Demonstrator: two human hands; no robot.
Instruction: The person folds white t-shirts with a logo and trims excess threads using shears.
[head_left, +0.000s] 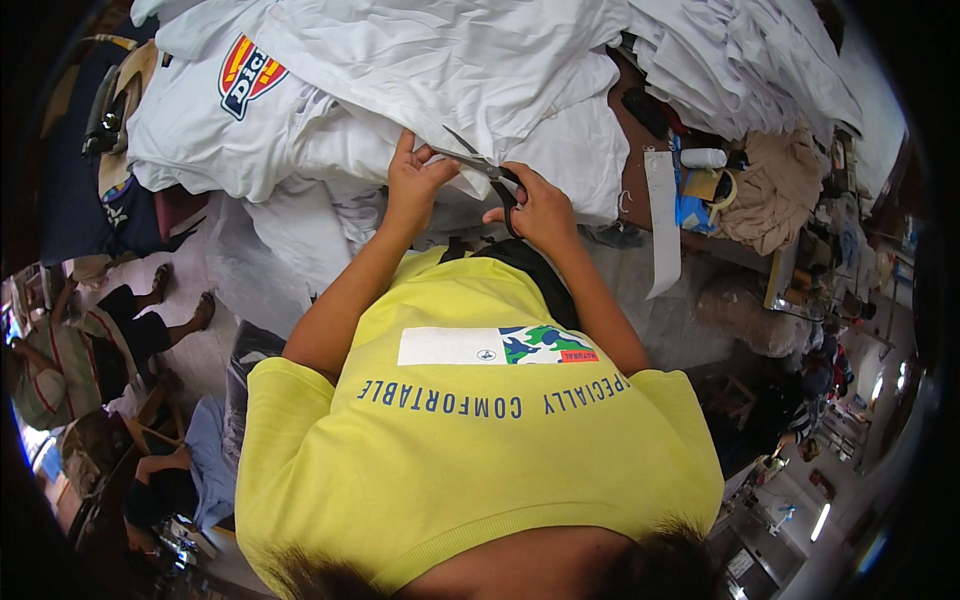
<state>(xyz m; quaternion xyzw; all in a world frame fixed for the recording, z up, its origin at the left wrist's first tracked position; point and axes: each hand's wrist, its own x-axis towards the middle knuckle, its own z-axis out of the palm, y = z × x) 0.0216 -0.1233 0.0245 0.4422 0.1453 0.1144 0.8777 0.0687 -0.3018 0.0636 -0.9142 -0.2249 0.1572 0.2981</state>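
We held black-handled scissors (508,200) in our right hand (540,208), fingers wrapped about the handles, the blades angled far and left against the hem of a white garment (420,65). Our left hand (410,190) grasped that garment's near edge, just left of the blades. The garment lay heaped with other white cloth, a colourful printed badge (250,76) at its left. To the right, we had white cloth (735,65) piled far on the surface (634,185), with crumpled brown fabric (775,195) and a tape roll (723,193) nearer.
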